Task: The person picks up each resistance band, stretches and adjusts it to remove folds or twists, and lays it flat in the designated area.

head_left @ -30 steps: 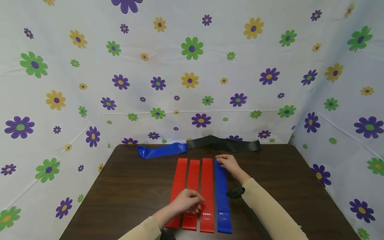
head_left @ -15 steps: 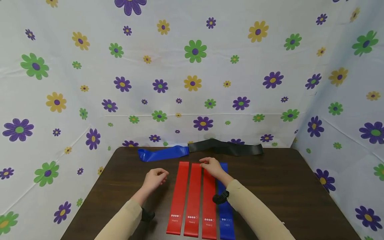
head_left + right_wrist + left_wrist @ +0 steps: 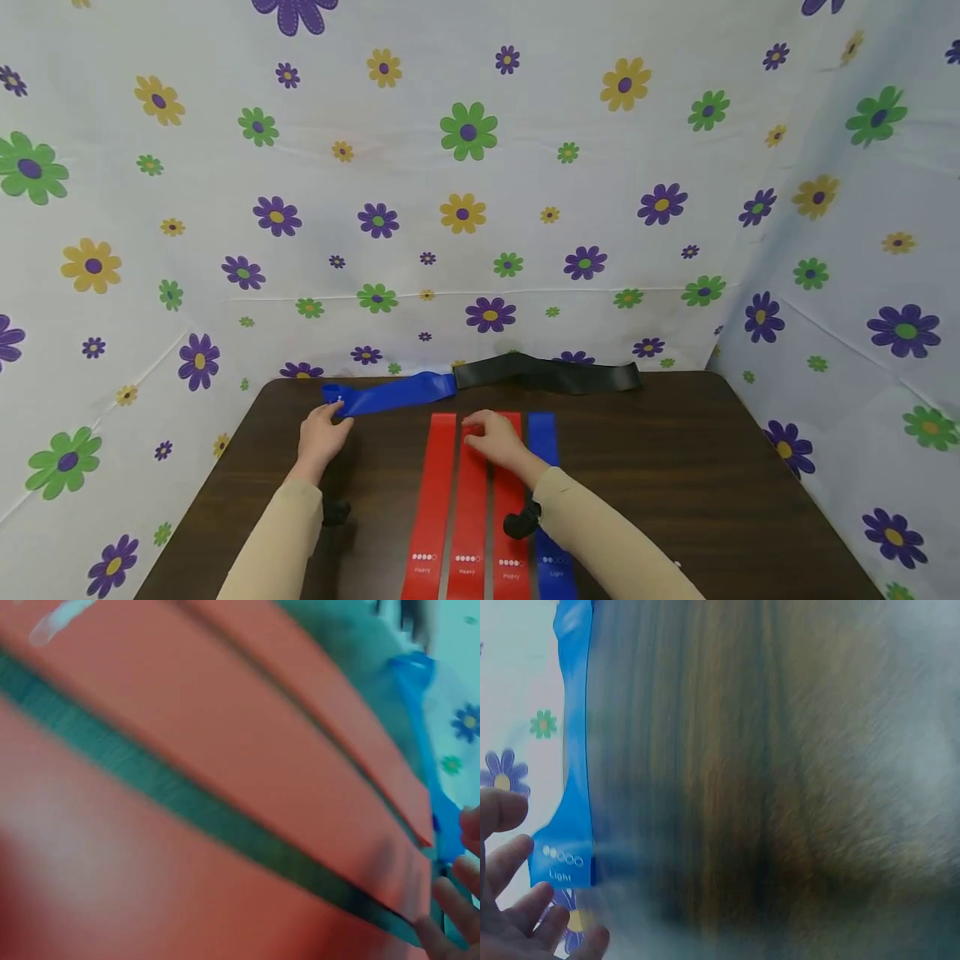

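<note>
In the head view my left hand [image 3: 322, 437] reaches to the left end of a blue resistance band [image 3: 397, 394] lying along the table's back. The left wrist view shows its fingers spread around the band's end, marked "Light"; whether they touch it I cannot tell. Three red resistance bands marked "Heavy" lie side by side: the left one [image 3: 433, 492], the middle one [image 3: 468, 500] and the right one [image 3: 507, 492]. My right hand [image 3: 495, 437] is over their far ends, its loosely bent fingertips at the middle one. A second blue band [image 3: 543, 435] lies right of them, partly under my forearm.
A black resistance band [image 3: 547, 375] runs along the back edge, meeting the blue one's right end. The dark wooden table [image 3: 675, 467] is backed by a white flowered cloth [image 3: 420, 183], which also hangs at both sides.
My left hand has left the near part of the red bands and moved forward and left to the back blue band. My right hand has slid left from the right blue band to the middle red one.
</note>
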Action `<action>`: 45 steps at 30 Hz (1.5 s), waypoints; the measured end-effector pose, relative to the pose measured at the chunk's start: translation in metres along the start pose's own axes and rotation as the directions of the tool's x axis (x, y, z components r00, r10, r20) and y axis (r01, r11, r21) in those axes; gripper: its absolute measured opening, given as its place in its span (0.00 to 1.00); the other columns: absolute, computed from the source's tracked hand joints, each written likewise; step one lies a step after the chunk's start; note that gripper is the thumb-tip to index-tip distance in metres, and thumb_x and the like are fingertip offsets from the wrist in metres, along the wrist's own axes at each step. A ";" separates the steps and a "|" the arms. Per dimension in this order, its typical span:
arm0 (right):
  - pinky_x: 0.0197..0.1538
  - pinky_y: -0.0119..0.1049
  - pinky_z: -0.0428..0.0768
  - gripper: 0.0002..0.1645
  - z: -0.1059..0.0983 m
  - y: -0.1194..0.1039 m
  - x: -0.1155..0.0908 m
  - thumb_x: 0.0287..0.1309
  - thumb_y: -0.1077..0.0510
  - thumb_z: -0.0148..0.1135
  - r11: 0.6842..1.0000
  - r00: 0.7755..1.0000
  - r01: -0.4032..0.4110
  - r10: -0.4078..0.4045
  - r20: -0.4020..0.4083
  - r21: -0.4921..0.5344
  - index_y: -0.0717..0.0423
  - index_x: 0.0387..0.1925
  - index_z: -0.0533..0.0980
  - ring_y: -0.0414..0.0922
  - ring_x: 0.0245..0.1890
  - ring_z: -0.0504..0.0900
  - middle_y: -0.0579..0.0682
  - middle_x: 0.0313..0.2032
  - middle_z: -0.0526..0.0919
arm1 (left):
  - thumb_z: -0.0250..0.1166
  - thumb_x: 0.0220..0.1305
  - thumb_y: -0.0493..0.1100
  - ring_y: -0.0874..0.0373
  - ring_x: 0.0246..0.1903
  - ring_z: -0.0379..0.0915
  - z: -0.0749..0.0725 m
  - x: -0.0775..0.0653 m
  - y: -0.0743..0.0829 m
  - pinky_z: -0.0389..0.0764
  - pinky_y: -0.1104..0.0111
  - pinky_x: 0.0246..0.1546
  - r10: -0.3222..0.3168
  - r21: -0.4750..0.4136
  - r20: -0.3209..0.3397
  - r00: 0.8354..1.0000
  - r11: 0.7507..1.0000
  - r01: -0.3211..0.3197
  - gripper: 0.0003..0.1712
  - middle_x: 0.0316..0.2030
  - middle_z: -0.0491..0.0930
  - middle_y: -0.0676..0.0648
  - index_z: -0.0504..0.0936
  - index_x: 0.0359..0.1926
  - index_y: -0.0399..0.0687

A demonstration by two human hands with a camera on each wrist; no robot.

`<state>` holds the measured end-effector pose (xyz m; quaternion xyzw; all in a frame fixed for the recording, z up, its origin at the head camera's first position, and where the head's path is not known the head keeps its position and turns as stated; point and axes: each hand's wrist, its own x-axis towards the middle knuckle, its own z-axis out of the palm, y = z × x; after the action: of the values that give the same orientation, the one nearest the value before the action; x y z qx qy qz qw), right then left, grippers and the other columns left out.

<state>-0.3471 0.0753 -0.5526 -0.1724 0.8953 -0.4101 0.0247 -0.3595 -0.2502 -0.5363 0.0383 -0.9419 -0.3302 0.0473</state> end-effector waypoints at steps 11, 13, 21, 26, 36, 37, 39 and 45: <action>0.67 0.54 0.60 0.31 0.024 -0.008 -0.012 0.57 0.47 0.66 0.934 0.985 0.134 -0.089 0.147 -0.332 0.49 0.62 0.75 0.51 0.69 0.61 0.51 0.68 0.67 | 0.54 0.69 0.46 0.22 0.66 0.34 -0.018 -0.002 -0.007 0.41 0.34 0.63 -0.063 0.003 0.141 0.988 0.998 0.063 0.34 0.68 0.45 0.20 0.59 0.70 0.33; 0.68 0.55 0.58 0.31 0.026 -0.008 -0.013 0.57 0.47 0.67 0.935 0.985 0.138 -0.094 0.145 -0.327 0.49 0.62 0.75 0.51 0.70 0.59 0.50 0.68 0.66 | 0.54 0.69 0.46 0.22 0.66 0.33 -0.020 -0.001 -0.008 0.41 0.34 0.63 -0.060 0.008 0.143 0.988 0.998 0.060 0.34 0.68 0.44 0.20 0.59 0.70 0.34; 0.70 0.52 0.55 0.32 0.031 -0.008 -0.014 0.59 0.45 0.66 0.941 0.977 0.170 -0.123 0.173 -0.292 0.48 0.64 0.72 0.49 0.72 0.55 0.49 0.70 0.63 | 0.55 0.68 0.50 0.21 0.66 0.33 -0.027 -0.003 -0.014 0.46 0.30 0.59 -0.107 0.043 0.162 0.981 0.994 0.102 0.37 0.69 0.42 0.22 0.57 0.72 0.38; 0.70 0.51 0.55 0.32 0.034 -0.011 -0.014 0.60 0.44 0.65 0.935 0.971 0.190 -0.135 0.195 -0.299 0.47 0.65 0.72 0.48 0.72 0.55 0.48 0.70 0.64 | 0.56 0.66 0.54 0.23 0.66 0.34 -0.030 -0.005 -0.021 0.46 0.28 0.57 -0.107 0.008 0.148 0.983 0.994 0.107 0.42 0.71 0.44 0.26 0.54 0.71 0.33; 0.70 0.51 0.55 0.32 0.030 -0.005 -0.015 0.60 0.45 0.65 0.934 0.976 0.168 -0.114 0.184 -0.314 0.47 0.64 0.72 0.49 0.71 0.56 0.49 0.69 0.64 | 0.53 0.71 0.45 0.33 0.69 0.46 -0.019 0.003 0.006 0.50 0.45 0.67 -0.012 -0.122 0.085 0.996 0.992 0.023 0.32 0.69 0.55 0.29 0.60 0.70 0.32; 0.70 0.51 0.55 0.32 0.029 -0.004 -0.015 0.60 0.45 0.64 0.934 0.977 0.163 -0.108 0.184 -0.318 0.47 0.64 0.72 0.49 0.71 0.56 0.49 0.69 0.64 | 0.54 0.71 0.46 0.34 0.69 0.48 -0.017 0.005 0.011 0.52 0.45 0.66 -0.010 -0.147 0.076 0.997 0.989 0.021 0.31 0.69 0.56 0.31 0.62 0.69 0.34; 0.69 0.51 0.56 0.32 0.028 -0.001 -0.015 0.60 0.45 0.65 0.935 0.978 0.152 -0.096 0.185 -0.319 0.47 0.64 0.72 0.49 0.71 0.57 0.49 0.69 0.64 | 0.54 0.72 0.45 0.35 0.69 0.49 -0.016 0.006 0.023 0.53 0.45 0.66 -0.004 -0.219 0.063 0.998 0.976 0.018 0.29 0.69 0.59 0.33 0.65 0.69 0.37; 0.67 0.54 0.59 0.29 0.024 0.004 -0.013 0.59 0.49 0.65 0.943 0.978 0.135 -0.079 0.191 -0.304 0.50 0.61 0.75 0.52 0.70 0.60 0.52 0.67 0.67 | 0.56 0.72 0.44 0.41 0.69 0.53 -0.015 0.002 0.065 0.56 0.48 0.66 0.051 -0.468 0.066 0.997 0.883 -0.014 0.25 0.68 0.63 0.37 0.71 0.66 0.41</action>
<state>-0.3313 0.0648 -0.5721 -0.2583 0.9328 -0.2457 0.0536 -0.3627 -0.2087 -0.4841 -0.0027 -0.8363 -0.5477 0.0246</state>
